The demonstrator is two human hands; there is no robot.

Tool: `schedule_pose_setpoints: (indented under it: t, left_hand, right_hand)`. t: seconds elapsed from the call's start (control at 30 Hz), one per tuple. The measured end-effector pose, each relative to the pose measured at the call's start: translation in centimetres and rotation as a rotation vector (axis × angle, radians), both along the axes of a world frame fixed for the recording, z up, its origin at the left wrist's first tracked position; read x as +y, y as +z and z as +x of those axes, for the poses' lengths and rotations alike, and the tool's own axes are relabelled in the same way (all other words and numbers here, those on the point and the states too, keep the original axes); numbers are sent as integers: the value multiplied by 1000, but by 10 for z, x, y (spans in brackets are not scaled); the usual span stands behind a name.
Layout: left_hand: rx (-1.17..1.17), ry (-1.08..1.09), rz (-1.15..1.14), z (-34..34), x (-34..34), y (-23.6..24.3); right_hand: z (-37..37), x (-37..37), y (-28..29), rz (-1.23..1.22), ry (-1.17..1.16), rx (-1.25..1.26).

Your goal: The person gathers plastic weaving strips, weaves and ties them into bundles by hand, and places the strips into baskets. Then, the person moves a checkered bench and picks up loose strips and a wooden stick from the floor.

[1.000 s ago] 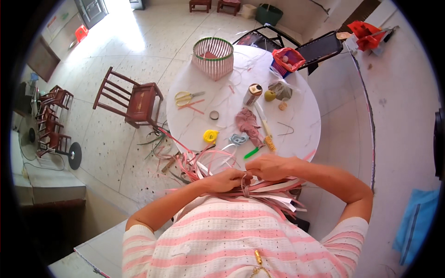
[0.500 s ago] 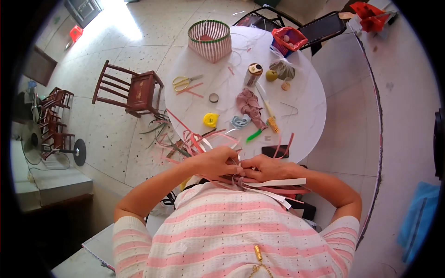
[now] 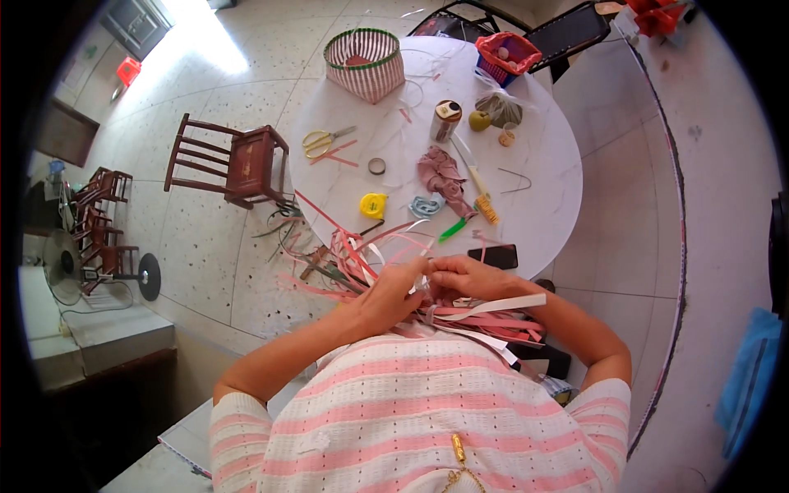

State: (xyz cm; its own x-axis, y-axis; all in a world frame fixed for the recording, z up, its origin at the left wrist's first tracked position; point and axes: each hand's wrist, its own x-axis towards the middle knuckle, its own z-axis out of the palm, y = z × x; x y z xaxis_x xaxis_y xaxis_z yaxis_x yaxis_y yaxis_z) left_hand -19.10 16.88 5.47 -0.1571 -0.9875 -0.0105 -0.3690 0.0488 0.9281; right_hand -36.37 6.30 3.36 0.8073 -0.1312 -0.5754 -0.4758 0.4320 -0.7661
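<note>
A bundle of pink and white flat strips [image 3: 497,324] lies at my front, with loose ends reaching over the near edge of the round white table [image 3: 542,214]. My left hand [image 3: 393,292] is closed on the strips, its fingertips bunched toward my right hand [image 3: 467,279], whose curled fingers also grip them. Where the fingertips meet is partly hidden. Just beyond my hands are a black phone [image 3: 491,255], a green-handled tool [image 3: 452,230], a yellow tape measure [image 3: 373,205], a pale blue coil [image 3: 426,205] and a crumpled mauve cloth [image 3: 441,177].
The table also holds a striped woven basket [image 3: 362,64], a red-lined basket [image 3: 505,57], a can [image 3: 446,119], fruit [image 3: 479,120] and scissors [image 3: 320,141]. A wooden chair [image 3: 251,164] stands left of it, a fan [image 3: 66,275] farther left, a black folding chair [image 3: 567,37] behind.
My left hand has moved up and rolled over the bundle; both hands have shifted slightly upward in view, still together. The table sits higher in view, and the phone beside my right hand is uncovered.
</note>
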Motion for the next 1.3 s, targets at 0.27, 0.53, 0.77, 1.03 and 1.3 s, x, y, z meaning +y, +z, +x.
schedule_pose_setpoints:
  t: [0.27,0.53,0.77,1.03,1.3]
  left_hand:
    - [-254,-65,-187,-7,16,-21]
    - [28,-36,398,16,4,-13]
    - [890,-145,1167,39,-9,-23]
    - [962,48,1053,26,-6,-19]
    - [736,88,688,16,9,-18]
  right_hand:
    - [4,-10,-32,93,143,-35]
    - [10,1,-23,-1438,51,-310]
    - [19,14,20,-964,70,-440]
    - [15,19,14,-1125,96,-441]
    - [4,36,-2,-191,-256,-166]
